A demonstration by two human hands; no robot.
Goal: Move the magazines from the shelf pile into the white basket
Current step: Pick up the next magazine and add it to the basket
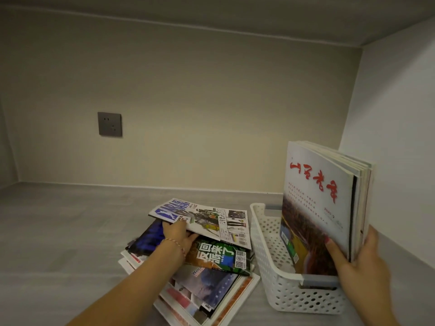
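A messy pile of magazines (211,278) lies flat on the grey shelf, left of the white perforated basket (266,252). My left hand (177,232) grips the top magazine (204,220), a white one with blue lettering, and holds its near edge lifted off the pile. Several magazines (320,208) stand upright in the basket's right side, the front one with red calligraphy on its cover. My right hand (355,262) clasps their near edge and holds them upright.
The shelf floor (70,231) is grey, with a beige back wall carrying a dark power socket (110,124). A white side wall (395,137) stands close behind the basket on the right. The shelf ceiling runs overhead.
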